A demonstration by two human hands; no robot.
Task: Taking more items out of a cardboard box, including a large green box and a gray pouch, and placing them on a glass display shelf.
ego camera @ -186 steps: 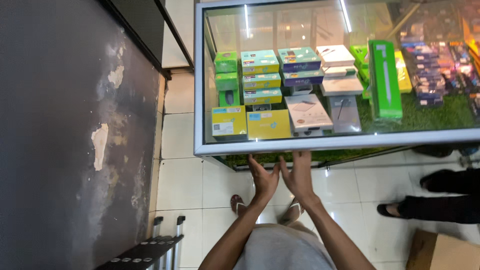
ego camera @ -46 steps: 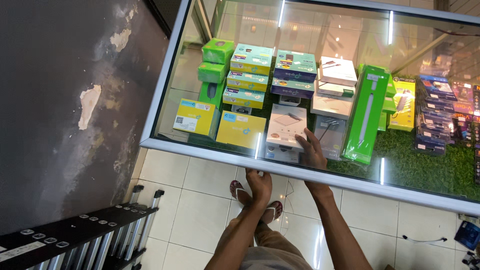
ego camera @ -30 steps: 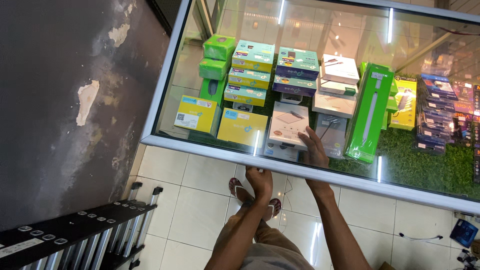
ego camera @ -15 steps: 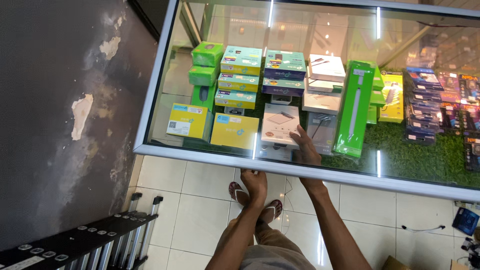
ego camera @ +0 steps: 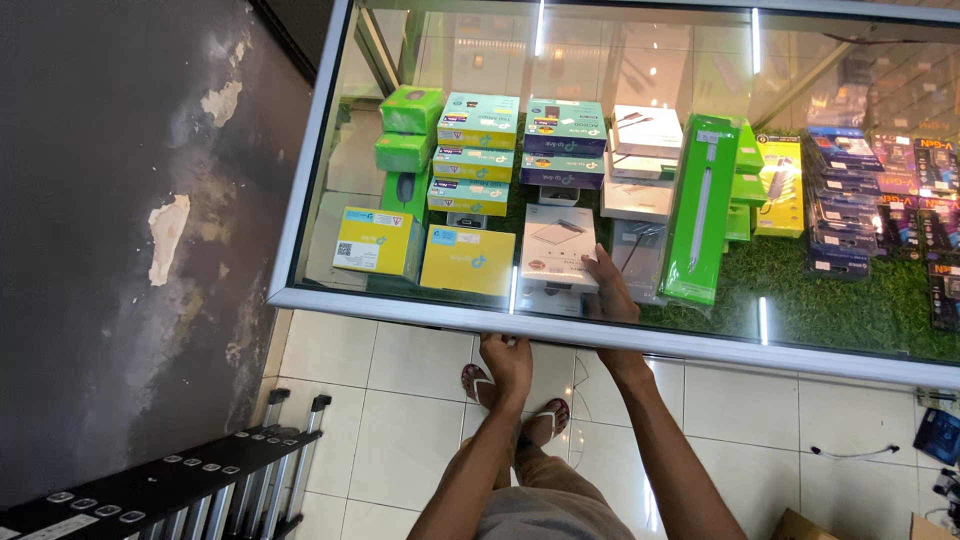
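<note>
The person is standing at the near side of a glass display case and is looking down into it. The left hand [ego camera: 506, 358] is gripping the metal frame [ego camera: 400, 308] on the near edge of the case, with its fingers curled together around the rail. The right hand [ego camera: 608, 285] is reaching inside the case, under the glass top, and its fingers are lying against the right near edge of a flat white box [ego camera: 557, 240]. I cannot tell if this hand is closing on the box or only touching it.

The white box is sitting in the near row, between a yellow box [ego camera: 468, 260] on its left and a grey box [ego camera: 635, 250] on its right, with a tall green box [ego camera: 700, 205] further right.

In my judgement, the step in hand is taking hold of the white box. Lifting it is calling for a firm pinch on its edge and a careful path, because the neighbours are standing very close and the glass is hanging low above.
</note>
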